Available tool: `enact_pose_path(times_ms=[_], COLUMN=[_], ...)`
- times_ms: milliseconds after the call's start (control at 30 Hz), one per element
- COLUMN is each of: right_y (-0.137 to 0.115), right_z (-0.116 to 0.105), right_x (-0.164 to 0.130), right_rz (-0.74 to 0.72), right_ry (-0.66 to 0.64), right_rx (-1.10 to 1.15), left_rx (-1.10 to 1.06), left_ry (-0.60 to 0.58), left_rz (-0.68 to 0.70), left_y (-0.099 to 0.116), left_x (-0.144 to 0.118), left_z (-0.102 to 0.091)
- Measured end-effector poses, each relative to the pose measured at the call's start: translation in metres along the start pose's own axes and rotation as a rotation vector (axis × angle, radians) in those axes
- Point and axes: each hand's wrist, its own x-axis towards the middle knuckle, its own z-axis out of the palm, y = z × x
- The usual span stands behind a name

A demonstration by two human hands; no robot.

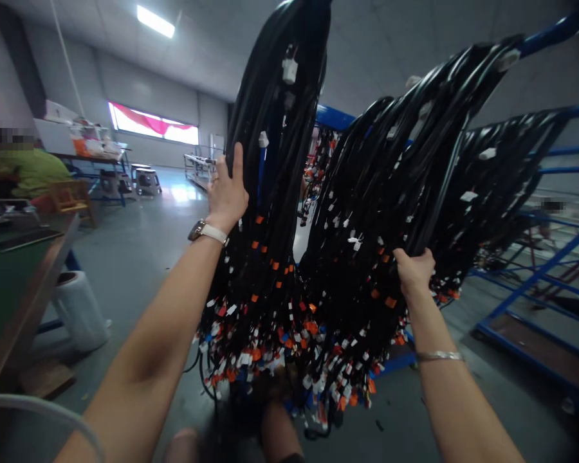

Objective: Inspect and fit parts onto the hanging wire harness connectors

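Thick bundles of black wire harnesses hang before me, with white, orange, red and blue connectors and tags clustered at their lower ends. My left hand, with a watch on its wrist, grips the outer edge of the left wire harness bundle. Its thumb lies up along the front, and the other fingers bend round the side, partly hidden. Lower down, my right hand is closed on strands at the right side of the middle wire harness bundle. A bracelet circles that forearm.
Blue rails carry the bundles, with another harness bundle at right. A blue-framed rack stands beyond. At left are a green-topped table, a plastic film roll, a wooden chair and a seated person. Stools stand farther back.
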Motion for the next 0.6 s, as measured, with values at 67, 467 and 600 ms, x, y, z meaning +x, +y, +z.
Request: enact_pose_path(times_ms=[67,467,600], right_y=[-0.004,-0.046,-0.058], right_z=[-0.003,-0.015,-0.015], right_x=[-0.002,-0.032,-0.044], right_rz=[0.003,0.026,0.038], right_ry=[0.006,0.068,0.054], right_rx=[-0.006,0.061,0.091], left_rx=[0.014,-0.014,-0.019], left_ry=[0.004,0.031,0.049], left_rz=[-0.017,-0.033,-0.011], left_y=[0.001,-0.008,-0.010], left_x=[0.000,0.013,0.018], left_z=[0.001,0.019,0.033])
